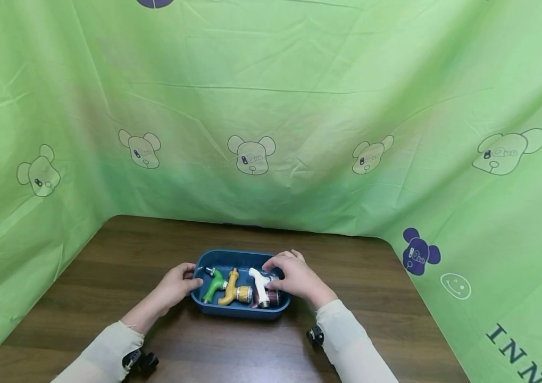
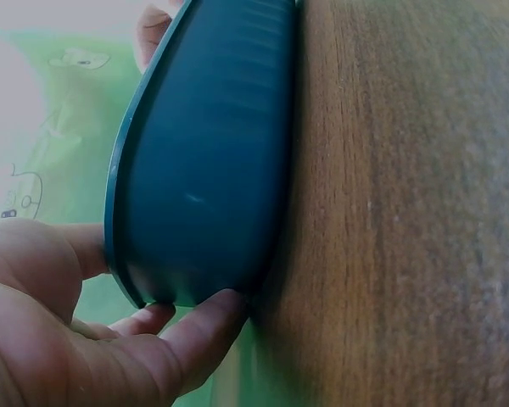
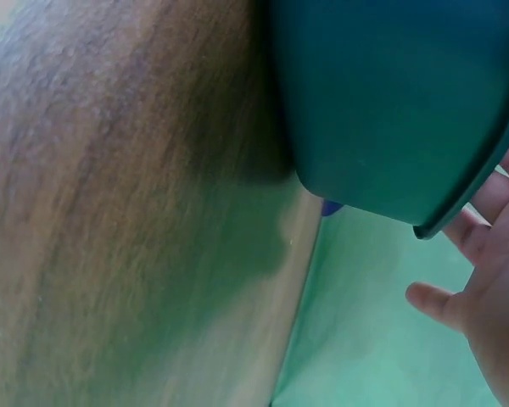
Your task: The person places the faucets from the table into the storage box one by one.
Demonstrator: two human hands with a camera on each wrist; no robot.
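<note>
A dark blue plastic basin (image 1: 237, 314) sits on the table and holds several taps. Inside, from left to right, lie a green tap (image 1: 214, 286), a yellow tap (image 1: 230, 290) with a ribbed knob, and a white tap (image 1: 260, 284). Beside the white one shows a dark reddish ribbed knob (image 1: 274, 298), partly covered. My left hand (image 1: 180, 282) grips the basin's left end, thumb over the rim and fingers against the outer wall (image 2: 204, 170). Over the right end reaches my right hand (image 1: 294, 274), thumb and index finger pinching the white tap; the basin wall hides these fingertips in the right wrist view.
The brown wooden table (image 1: 232, 351) extends around the basin. Green cloth (image 1: 251, 106) printed with bear heads hangs behind the table and along both sides. Black wrist cameras are strapped over both pale sleeves (image 1: 347, 335).
</note>
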